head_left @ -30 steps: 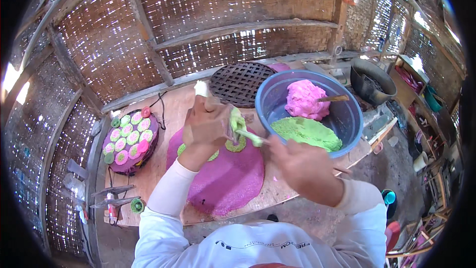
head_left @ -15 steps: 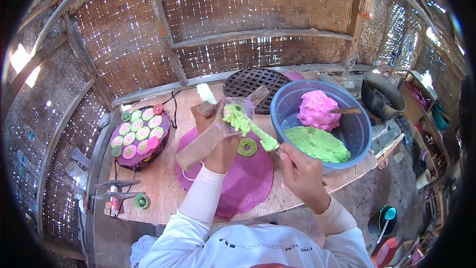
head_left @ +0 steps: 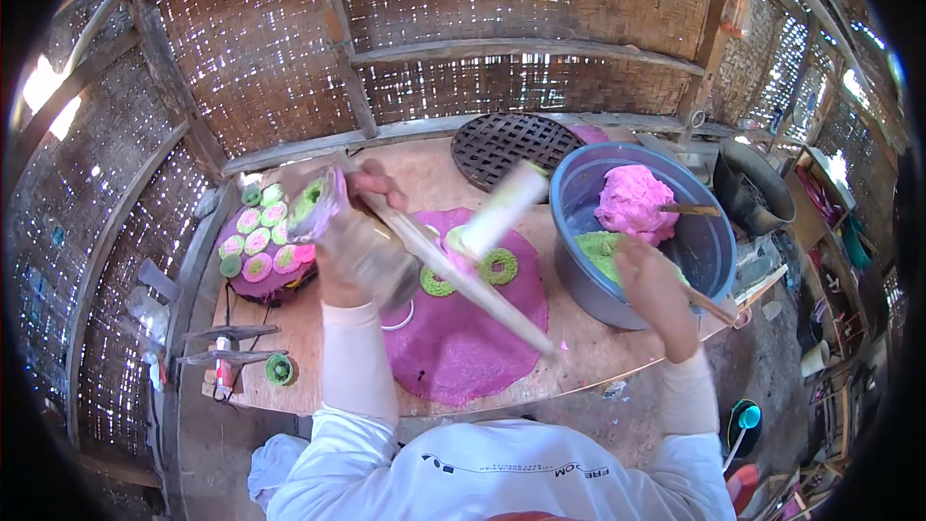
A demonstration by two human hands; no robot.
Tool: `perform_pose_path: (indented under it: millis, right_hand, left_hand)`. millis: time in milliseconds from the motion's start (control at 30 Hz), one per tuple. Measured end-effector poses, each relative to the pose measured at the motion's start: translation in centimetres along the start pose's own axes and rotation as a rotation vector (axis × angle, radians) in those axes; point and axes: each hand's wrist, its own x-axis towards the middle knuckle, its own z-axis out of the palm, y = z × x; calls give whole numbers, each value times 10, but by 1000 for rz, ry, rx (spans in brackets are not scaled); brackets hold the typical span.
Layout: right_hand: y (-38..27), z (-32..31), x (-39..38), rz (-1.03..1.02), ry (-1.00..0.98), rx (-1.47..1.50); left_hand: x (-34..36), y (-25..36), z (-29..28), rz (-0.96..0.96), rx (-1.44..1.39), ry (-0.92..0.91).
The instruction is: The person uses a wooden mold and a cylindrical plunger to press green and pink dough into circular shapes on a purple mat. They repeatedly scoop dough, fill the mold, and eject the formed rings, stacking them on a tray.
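A wooden press is in my left hand, tilted above the table and smeared by motion. Green dough shows in its round opening, and a pale plunger sticks out to the right. Under it, green lace-like dough rings lie on a round purple sheet. My right hand, blurred, is at the near rim of the blue basin, beside green dough. A wooden handle emerges from behind that hand; its grip on it is unclear.
Pink dough with a wooden stick in it fills part of the basin. A dark woven tray lies behind. At left, pink-and-green discs sit on a purple cloth. A green-rimmed cup stands near the front edge.
The press has turned over and moved left with my left hand. My right hand has moved from the press to the basin with the dough-covered spatula. More green rings now show on the purple sheet.
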Motion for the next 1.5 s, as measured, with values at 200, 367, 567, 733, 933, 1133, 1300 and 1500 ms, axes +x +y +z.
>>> perform_pose_path:
  millis: [200, 367, 567, 733, 933, 1133, 1300, 1500]
  right_hand:
    - [-165, 91, -13, 154, -1558, 2616]
    - [-167, 94, -20, 357, -1320, 2803]
    - [-147, 88, -3, 263, -322, 1772]
    - [-174, 82, 7, -48, -247, 1272]
    - [-170, 73, 25, -500, -144, 793]
    - [-177, 74, 38, -636, -225, 704]
    - [-178, 96, 32, -735, -187, 611]
    - [-161, 115, 25, -556, -350, 666]
  left_hand:
    - [-13, -26, 9, 92, -617, -363]
    - [-44, 41, -29, -308, 47, 484]
    - [-118, 57, -34, -235, 968, 304]
    - [-117, 79, -11, -301, 1524, -2]
    - [-106, 84, -9, -317, 1595, -102]
    - [-95, 79, -5, -431, 1578, -161]
    - [-105, 55, -5, -656, 1514, -207]
    - [-141, 15, -30, -854, 1254, -51]
